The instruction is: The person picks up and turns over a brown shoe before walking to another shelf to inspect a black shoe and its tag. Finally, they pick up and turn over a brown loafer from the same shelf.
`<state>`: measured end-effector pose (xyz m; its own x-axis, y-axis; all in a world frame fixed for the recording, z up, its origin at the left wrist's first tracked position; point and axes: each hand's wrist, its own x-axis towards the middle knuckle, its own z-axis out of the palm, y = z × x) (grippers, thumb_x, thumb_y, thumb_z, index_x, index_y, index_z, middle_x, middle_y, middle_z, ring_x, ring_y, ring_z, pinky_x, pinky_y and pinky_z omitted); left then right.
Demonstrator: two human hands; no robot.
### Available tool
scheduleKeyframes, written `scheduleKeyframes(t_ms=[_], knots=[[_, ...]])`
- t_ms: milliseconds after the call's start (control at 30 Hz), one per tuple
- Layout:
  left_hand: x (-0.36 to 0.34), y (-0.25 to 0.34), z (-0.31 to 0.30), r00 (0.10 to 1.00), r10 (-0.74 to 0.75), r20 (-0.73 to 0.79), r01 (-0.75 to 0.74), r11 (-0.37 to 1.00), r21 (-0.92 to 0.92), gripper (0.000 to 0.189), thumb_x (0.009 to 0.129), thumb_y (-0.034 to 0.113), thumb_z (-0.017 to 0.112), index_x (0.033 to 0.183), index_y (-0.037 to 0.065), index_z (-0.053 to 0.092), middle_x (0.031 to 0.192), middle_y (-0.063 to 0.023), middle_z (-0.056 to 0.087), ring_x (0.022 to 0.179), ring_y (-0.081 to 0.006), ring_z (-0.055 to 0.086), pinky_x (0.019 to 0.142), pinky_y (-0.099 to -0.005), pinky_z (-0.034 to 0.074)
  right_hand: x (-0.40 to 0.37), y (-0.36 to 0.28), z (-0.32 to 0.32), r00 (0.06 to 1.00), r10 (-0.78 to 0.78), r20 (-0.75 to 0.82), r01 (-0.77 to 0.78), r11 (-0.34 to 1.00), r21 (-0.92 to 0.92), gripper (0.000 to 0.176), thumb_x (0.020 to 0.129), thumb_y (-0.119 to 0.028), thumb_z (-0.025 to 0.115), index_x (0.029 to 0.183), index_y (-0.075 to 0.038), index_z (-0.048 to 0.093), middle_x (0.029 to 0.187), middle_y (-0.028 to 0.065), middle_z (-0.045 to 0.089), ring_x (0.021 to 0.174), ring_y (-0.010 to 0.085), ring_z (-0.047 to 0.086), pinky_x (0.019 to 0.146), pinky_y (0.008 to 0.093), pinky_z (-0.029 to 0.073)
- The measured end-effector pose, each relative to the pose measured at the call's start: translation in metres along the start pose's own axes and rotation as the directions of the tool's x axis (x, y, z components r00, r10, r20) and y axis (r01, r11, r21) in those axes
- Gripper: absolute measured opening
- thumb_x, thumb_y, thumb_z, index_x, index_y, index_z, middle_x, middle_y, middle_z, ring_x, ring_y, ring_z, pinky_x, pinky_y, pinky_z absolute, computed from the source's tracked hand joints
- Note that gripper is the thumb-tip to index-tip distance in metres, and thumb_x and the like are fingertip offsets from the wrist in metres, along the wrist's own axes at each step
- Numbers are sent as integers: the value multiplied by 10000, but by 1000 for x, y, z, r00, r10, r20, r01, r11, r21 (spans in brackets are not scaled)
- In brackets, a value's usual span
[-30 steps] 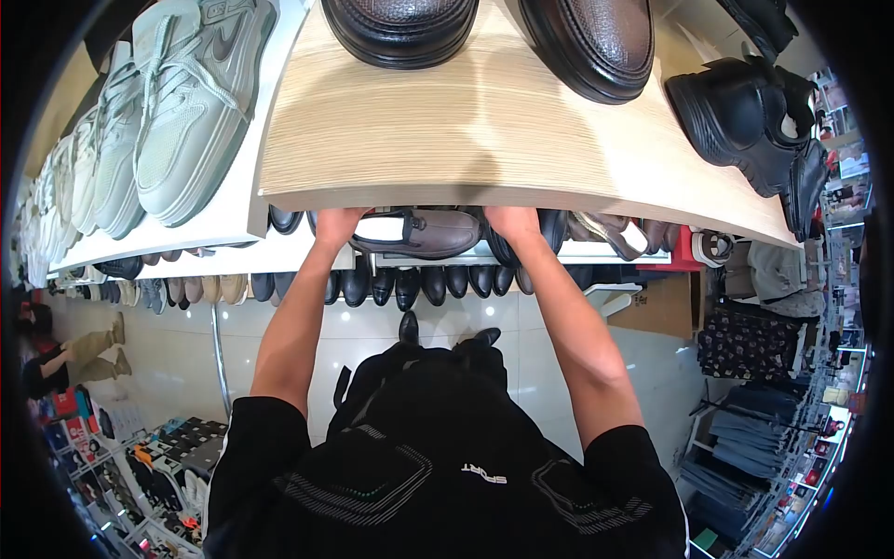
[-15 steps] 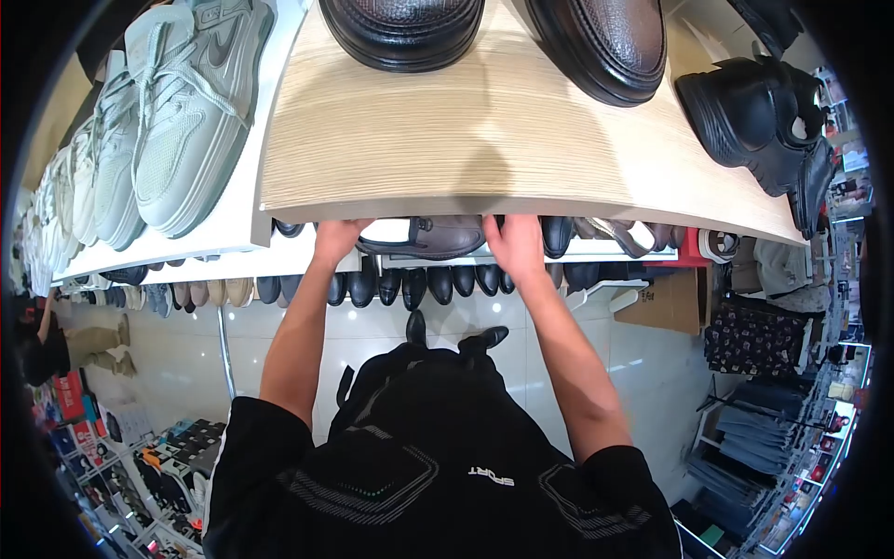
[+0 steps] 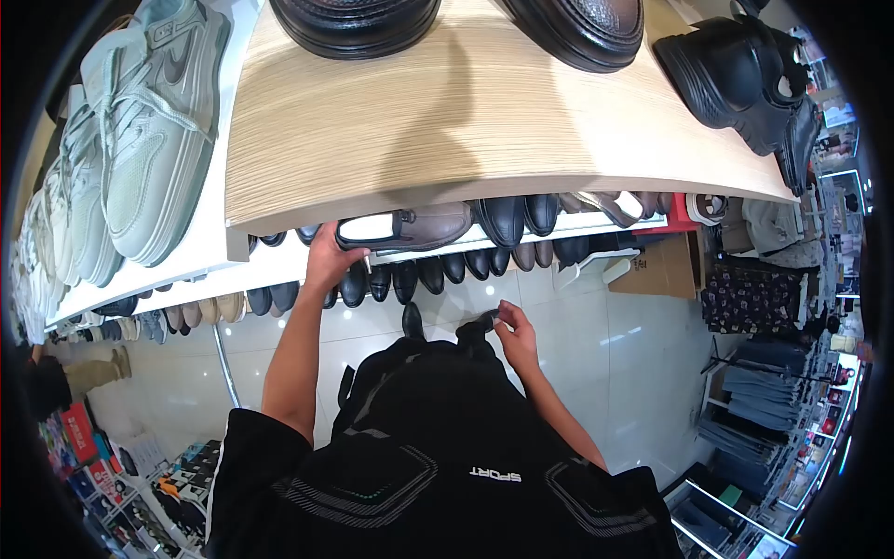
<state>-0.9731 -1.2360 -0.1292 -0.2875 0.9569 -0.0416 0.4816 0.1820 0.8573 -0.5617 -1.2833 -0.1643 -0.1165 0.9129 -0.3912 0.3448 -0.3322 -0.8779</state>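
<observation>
A brown leather shoe (image 3: 438, 226) with a pale insole lies sideways on the white shelf under the wooden top, its toe pointing right. My left hand (image 3: 328, 263) grips its heel end, the thumb along the near side and the other fingers partly hidden behind the heel. Lower down, my right hand (image 3: 517, 337) hangs in front of my body, fingers loosely curled and a little apart, with nothing visible in it. Black shoes (image 3: 500, 220) stand just right of the brown shoe's toe.
Above is a wooden display top (image 3: 372, 121) with a jutting front edge, bearing dark leather shoes (image 3: 577, 33). Pale green sneakers (image 3: 168, 149) stand at left. Another row of shoes (image 3: 405, 279) sits below. A cardboard box (image 3: 656, 267) and folded jeans (image 3: 759, 401) are at right.
My right hand has left the shelf and come down toward my body. My left hand stays at the brown shoe's heel, and more of the shoe shows from under the top.
</observation>
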Motion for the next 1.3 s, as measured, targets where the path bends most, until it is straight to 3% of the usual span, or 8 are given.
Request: scheduleKeyframes(t_ms=[267, 467, 633, 800, 1033, 1100, 1133, 1300], knots=[[-21, -7, 0, 992, 93, -90, -89, 995, 37, 612, 665, -16, 864, 1227, 47, 629, 1243, -124, 645, 1164, -309, 624, 1007, -363, 495, -20, -26, -5, 995, 85, -50, -76, 986, 149, 440, 965, -89, 619, 1381, 31, 540, 1313, 173, 643, 1211, 243, 626, 1029, 342, 478], [-69, 15, -17, 993, 81, -91, -81, 997, 10, 604, 665, -29, 866, 1215, 49, 628, 1255, -121, 643, 1155, -276, 636, 997, -358, 507, -28, -62, -7, 990, 112, 83, -132, 941, 311, 495, 1017, -219, 593, 1447, -1, 481, 1394, 153, 568, 1245, 250, 587, 1000, 374, 497], [-114, 65, -9, 986, 159, -54, -162, 985, -60, 668, 615, -31, 901, 1217, 70, 631, 1280, -116, 636, 1190, -269, 627, 1018, -350, 507, -29, -109, -26, 971, 39, 235, -188, 732, 655, 584, 1030, -349, 591, 1490, -33, 420, 1429, 164, 519, 1291, 291, 556, 1041, 463, 489], [-143, 128, 22, 962, 272, 24, -269, 959, -89, 693, 616, -21, 904, 1241, 59, 615, 1338, -137, 594, 1297, -314, 553, 1097, -401, 448, -46, -123, -64, 987, -32, 156, -98, 651, 753, 249, 991, -198, 672, 1214, -99, 624, 1032, 12, 714, 857, 113, 704, 748, 283, 608], [-179, 203, 65, 896, 414, 163, -383, 904, -191, 921, 726, 200, 880, 1507, 62, 412, 1442, -161, 491, 1378, -294, 456, 1162, -413, 360, -111, -83, -132, 997, -65, -40, 70, 565, 822, 272, 975, -165, 689, 1229, -97, 622, 1051, 17, 713, 874, 107, 700, 734, 259, 591], [-194, 222, 88, 949, 216, 231, -30, 789, -613, 933, 804, 245, 839, 1555, 38, 327, 1428, -148, 497, 1358, -262, 460, 1152, -396, 358, -128, -75, -150, 989, -72, -127, 146, 550, 822, 298, 955, -151, 711, 1232, -91, 617, 1055, 17, 714, 884, 101, 697, 752, 249, 580], [-201, 239, 94, 956, 112, 272, 37, 872, -489, 902, 856, 203, 803, 1571, 30, 282, 1423, -146, 499, 1342, -243, 465, 1140, -375, 364, -137, -72, -157, 988, -74, -136, 154, 542, 826, 298, 955, -151, 711, 1232, -91, 617, 1055, 17, 714, 884, 101, 697, 752, 249, 580], [-230, 253, 125, 961, 132, 244, 47, 790, -612, 851, 859, 70, 783, 1564, 44, 306, 1427, -144, 513, 1310, -241, 504, 1121, -362, 393, -163, -48, -195, 971, -180, -160, 235, 560, 794, 354, 921, -114, 739, 1247, -80, 602, 1007, -13, 690, 769, 52, 612, 683, 211, 520]])
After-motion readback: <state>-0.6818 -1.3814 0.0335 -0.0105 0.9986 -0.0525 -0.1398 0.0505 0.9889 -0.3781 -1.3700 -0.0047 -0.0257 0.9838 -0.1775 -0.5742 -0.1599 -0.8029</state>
